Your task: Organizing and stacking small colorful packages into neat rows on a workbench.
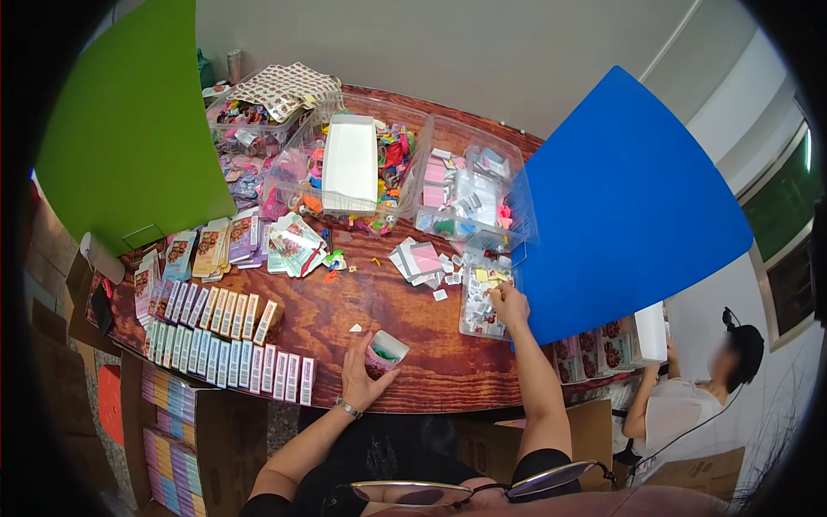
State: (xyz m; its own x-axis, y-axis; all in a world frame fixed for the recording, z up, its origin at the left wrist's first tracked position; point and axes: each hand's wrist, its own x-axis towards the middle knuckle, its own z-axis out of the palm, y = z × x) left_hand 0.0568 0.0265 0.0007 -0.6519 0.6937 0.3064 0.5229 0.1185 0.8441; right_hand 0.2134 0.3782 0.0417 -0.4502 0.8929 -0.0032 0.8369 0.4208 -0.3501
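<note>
My left hand (365, 376) is closed around a small pink carton (388, 345) near the table's front edge. Its top stands open, and something green shows inside. Over on the right, my right hand (511, 307) reaches into a shallow clear tray (468, 326) of small white and yellow paper pieces. Its fingers are pinched together, and what lies between them is too small to make out. Loose white slips and a pink-and-grey card stack (422, 260) lie just beyond that tray. One white scrap (356, 328) rests beside my left hand.
Rows of filled cartons (228, 362) stand at the left, with flat cartons (295, 246) behind. Clear bins hold colourful trinkets and a white box (351, 164). A green panel (129, 129) and a blue panel (637, 215) flank the table. Another person (685, 405) sits at right.
</note>
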